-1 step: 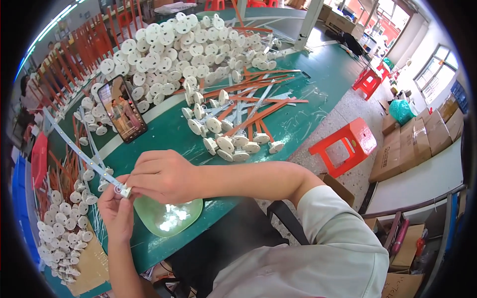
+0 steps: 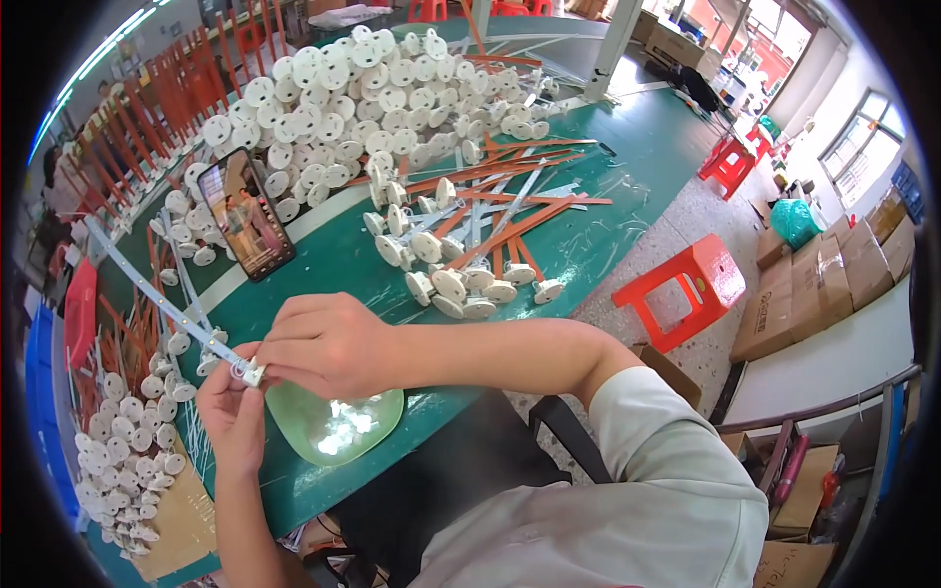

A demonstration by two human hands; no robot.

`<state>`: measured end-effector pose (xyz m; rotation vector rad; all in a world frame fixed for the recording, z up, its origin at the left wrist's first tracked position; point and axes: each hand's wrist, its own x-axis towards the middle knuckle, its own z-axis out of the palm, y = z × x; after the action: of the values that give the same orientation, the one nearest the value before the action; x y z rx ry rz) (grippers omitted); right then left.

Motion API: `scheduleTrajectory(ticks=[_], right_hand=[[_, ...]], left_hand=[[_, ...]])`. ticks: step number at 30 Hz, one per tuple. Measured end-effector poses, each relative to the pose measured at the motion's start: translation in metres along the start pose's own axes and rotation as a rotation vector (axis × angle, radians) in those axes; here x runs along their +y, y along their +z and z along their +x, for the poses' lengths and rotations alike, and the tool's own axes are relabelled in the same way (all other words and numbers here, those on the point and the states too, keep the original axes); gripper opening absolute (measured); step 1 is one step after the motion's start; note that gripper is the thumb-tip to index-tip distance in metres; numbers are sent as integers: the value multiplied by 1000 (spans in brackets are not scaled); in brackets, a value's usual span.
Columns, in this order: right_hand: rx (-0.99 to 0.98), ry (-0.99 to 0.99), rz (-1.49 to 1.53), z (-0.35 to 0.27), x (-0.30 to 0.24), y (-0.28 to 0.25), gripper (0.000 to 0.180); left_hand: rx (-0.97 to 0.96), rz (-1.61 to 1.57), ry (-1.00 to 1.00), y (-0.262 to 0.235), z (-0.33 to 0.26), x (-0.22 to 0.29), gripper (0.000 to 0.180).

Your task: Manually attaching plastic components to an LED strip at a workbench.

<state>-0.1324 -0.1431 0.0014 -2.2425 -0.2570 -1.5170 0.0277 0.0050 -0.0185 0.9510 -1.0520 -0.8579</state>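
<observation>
My left hand (image 2: 233, 421) pinches the near end of a pale LED strip (image 2: 157, 294) dotted with small lights. A small white end piece (image 2: 252, 374) sits at that end, between the fingertips of both hands. My right hand (image 2: 319, 345) reaches across from the right, its fingers closed on the same white piece. The strip slants up and away to the far left. Under my right hand lies a light green dish (image 2: 363, 441) with small shiny clear or white pieces in it. How the strip and end piece fit together is hidden by my fingers.
White round-capped parts (image 2: 333, 98) are heaped at the back. Others with orange and white strips (image 2: 510, 230) lie mid-table; more pile up at the left (image 2: 123, 431). A phone (image 2: 247, 216) leans on the back heap. A red stool (image 2: 681, 289) and cardboard boxes (image 2: 814, 294) stand right.
</observation>
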Motion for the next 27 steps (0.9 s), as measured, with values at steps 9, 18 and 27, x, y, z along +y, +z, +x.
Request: scheduleTrajectory(ticks=[9,18,27], right_hand=[[-140,132,-84,-2,2,-4,25],[-907,194,85,-1,2,-15,24],[-1097,362,314,1,5,-15,9]], left_hand=[[287,-24,28,0,5,9,38],[291,-38,30,2,9,9,41],[220,53,4,4,7,13,40]])
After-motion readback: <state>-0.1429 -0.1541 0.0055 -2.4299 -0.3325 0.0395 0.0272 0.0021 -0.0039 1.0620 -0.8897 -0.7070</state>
